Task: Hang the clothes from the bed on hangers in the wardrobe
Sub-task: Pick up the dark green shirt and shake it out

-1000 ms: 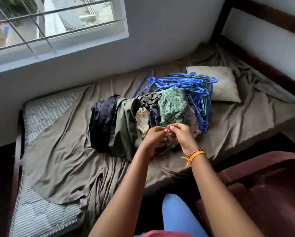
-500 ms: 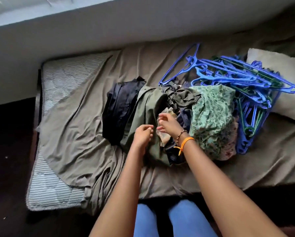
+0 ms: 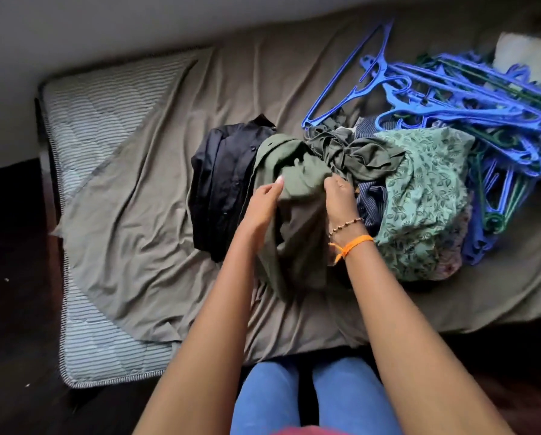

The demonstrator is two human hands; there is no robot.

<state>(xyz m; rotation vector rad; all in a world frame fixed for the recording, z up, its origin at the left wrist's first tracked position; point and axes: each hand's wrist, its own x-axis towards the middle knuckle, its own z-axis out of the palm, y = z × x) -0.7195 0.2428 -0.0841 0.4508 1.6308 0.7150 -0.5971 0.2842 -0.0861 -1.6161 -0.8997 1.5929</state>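
Note:
A heap of clothes lies in the middle of the bed. An olive green garment (image 3: pixel 297 233) sits at its centre, with a black shirt (image 3: pixel 222 189) to its left and a green leaf-print garment (image 3: pixel 426 202) to its right. My right hand (image 3: pixel 341 199) grips a fold of the olive garment near its top. My left hand (image 3: pixel 263 205) rests on the garment's left side with fingers nearly straight. A tangle of blue and green plastic hangers (image 3: pixel 470 98) lies behind and to the right of the heap.
A brownish grey sheet (image 3: pixel 143 246) covers most of the bed and leaves a striped mattress (image 3: pixel 106 98) bare on the left. A pale pillow (image 3: pixel 532 58) peeks in at the far right. A white wall (image 3: pixel 137 23) runs behind, and dark floor lies at left.
The view has swung down and left, losing the window. Both hands moved from the small pale piece to the olive garment, and my right hand has taken hold of it.

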